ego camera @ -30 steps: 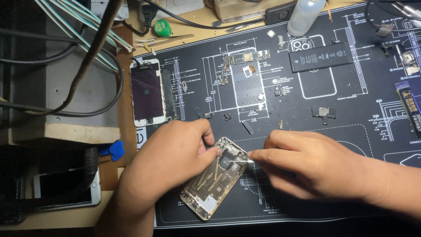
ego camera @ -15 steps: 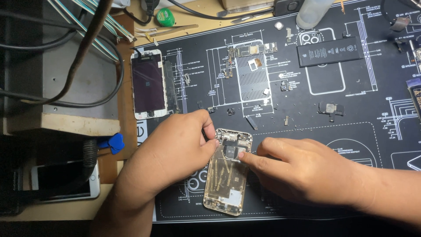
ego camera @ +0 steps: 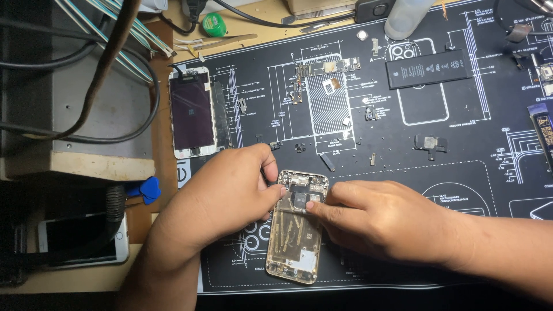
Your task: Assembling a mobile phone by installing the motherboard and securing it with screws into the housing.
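An opened gold phone housing (ego camera: 296, 227) is seen lying flat on the black repair mat (ego camera: 472, 173), at about 6 o'clock in the view, its long axis running roughly from 12 to 6. The left hand (ego camera: 230, 196) is placed at the housing's 9 o'clock side — its fingers are curled narrow, with thumb and fingertips pressed against the upper left edge of the frame. The right hand (ego camera: 380, 222) is brought in from 3 o'clock; its fingers are drawn close together, and the thumb and forefinger tips are set on a dark component inside the upper part of the housing. Whether anything is pinched between them cannot be told. A detached screen panel (ego camera: 192, 112) is laid at 10 o'clock from the housing, well apart, at the mat's left edge. A black battery (ego camera: 429, 68) is laid at 1 o'clock — near the mat's top edge. Small parts and a logic board (ego camera: 325, 68) are spread at 12 o'clock
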